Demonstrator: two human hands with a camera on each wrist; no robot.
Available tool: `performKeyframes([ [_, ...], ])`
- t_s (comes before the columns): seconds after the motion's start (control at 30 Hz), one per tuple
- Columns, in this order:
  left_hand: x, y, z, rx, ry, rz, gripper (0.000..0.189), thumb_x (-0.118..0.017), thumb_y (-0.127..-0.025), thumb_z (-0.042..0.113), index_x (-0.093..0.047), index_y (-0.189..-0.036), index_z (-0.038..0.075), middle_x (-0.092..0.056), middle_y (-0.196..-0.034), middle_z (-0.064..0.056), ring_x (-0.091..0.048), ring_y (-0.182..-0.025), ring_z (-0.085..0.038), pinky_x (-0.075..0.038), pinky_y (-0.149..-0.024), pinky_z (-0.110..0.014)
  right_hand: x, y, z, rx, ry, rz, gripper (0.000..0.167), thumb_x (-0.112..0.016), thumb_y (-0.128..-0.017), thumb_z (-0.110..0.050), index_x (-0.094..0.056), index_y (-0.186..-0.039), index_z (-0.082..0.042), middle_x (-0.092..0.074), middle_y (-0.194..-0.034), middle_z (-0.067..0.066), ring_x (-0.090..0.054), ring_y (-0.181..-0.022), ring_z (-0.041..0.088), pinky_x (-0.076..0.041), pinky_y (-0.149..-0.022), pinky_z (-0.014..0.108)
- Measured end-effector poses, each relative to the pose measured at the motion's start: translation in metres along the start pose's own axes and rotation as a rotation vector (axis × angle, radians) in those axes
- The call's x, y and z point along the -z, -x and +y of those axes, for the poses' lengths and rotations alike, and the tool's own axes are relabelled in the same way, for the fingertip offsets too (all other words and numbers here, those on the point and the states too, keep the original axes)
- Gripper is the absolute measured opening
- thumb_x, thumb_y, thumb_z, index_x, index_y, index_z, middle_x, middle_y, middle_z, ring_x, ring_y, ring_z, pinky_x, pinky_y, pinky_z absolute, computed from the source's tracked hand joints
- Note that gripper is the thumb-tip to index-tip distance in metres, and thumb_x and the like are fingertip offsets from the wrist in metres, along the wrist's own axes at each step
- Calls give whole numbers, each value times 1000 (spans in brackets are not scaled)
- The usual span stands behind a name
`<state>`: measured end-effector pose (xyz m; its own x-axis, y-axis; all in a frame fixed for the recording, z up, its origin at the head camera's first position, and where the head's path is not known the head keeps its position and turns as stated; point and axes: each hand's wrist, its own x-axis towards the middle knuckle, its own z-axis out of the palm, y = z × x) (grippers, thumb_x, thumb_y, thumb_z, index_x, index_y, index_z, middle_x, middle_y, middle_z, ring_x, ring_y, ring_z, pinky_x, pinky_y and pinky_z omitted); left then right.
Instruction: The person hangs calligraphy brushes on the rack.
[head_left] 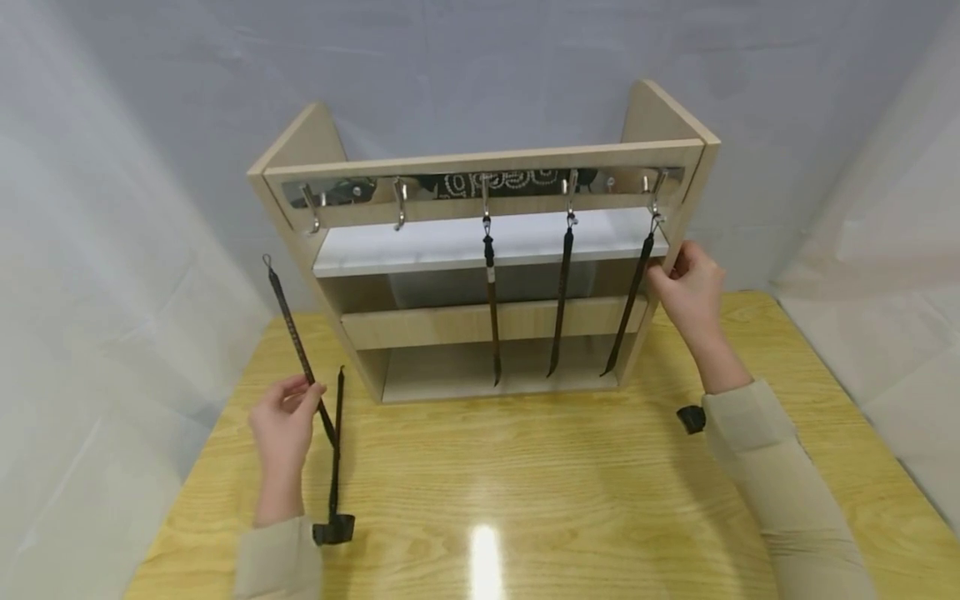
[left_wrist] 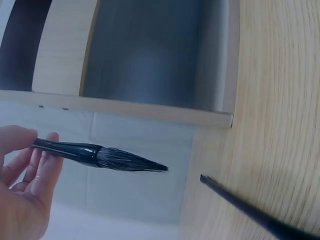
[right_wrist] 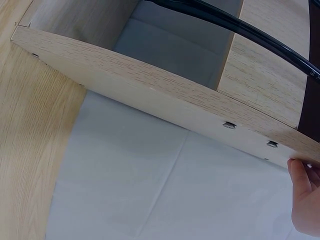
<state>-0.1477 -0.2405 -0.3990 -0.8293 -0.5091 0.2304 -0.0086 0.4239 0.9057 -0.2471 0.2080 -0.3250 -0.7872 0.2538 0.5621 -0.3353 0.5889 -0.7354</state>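
My left hand point(head_left: 285, 429) pinches a calligraphy brush point(head_left: 291, 327) by its dark handle, to the left of a wooden shelf point(head_left: 495, 325). The hanging loop is at its upper end; in the left wrist view its dark bristles point(left_wrist: 130, 160) come to a point. Below it a second brush point(head_left: 336, 467) leans on a small black brush rest point(head_left: 334, 529). Three more brushes hang by loops from hooks on the shelf's front: one in the middle point(head_left: 492, 308), two to the right. My right hand point(head_left: 692, 287) holds the shelf's right side panel, thumb at the front edge.
Two metal hooks point(head_left: 400, 204) on the left of the hook strip hold nothing. Another small black rest point(head_left: 691, 419) stands near my right sleeve. Behind the shelf is a pale sheet point(head_left: 480, 75), and the wood-grain table point(head_left: 480, 467) spreads in front.
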Motion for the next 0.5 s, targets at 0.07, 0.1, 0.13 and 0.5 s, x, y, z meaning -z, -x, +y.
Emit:
performKeyframes([
  [0.07, -2, 3, 3, -19, 44, 9, 27, -61, -82, 10, -58, -102, -7, -57, -91, -9, -54, -69, 7, -46, -62, -8, 0, 0, 0, -1, 0, 1, 17, -54, -77, -2, -58, -90, 8, -61, -76, 19, -48, -60, 3, -36, -51, 12],
  [0.1, -3, 4, 3, -33, 65, 13, 26, -61, -81, 8, -59, -101, -7, -56, -90, -8, -54, -69, 7, -47, -63, -9, 0, 0, 1, -1, -1, 3, 17, -54, -76, -2, -58, -90, 8, -61, -76, 20, -48, -60, 2, -37, -51, 11],
  [0.13, -4, 5, 4, -47, 84, 14, 25, -62, -81, 7, -59, -101, -8, -56, -89, -7, -55, -69, 6, -47, -63, -9, -1, 0, 1, 0, -3, 7, 17, -54, -76, -2, -59, -89, 7, -61, -76, 20, -48, -60, 1, -37, -51, 11],
  [0.5, -22, 13, 8, -273, 173, -25, 17, -63, -76, -4, -60, -91, -11, -60, -81, -13, -56, -68, 4, -48, -62, -10, 0, -1, 3, 12, 31, 22, 16, -55, -76, -5, -59, -88, 5, -62, -75, 19, -47, -58, 5, -35, -50, 12],
])
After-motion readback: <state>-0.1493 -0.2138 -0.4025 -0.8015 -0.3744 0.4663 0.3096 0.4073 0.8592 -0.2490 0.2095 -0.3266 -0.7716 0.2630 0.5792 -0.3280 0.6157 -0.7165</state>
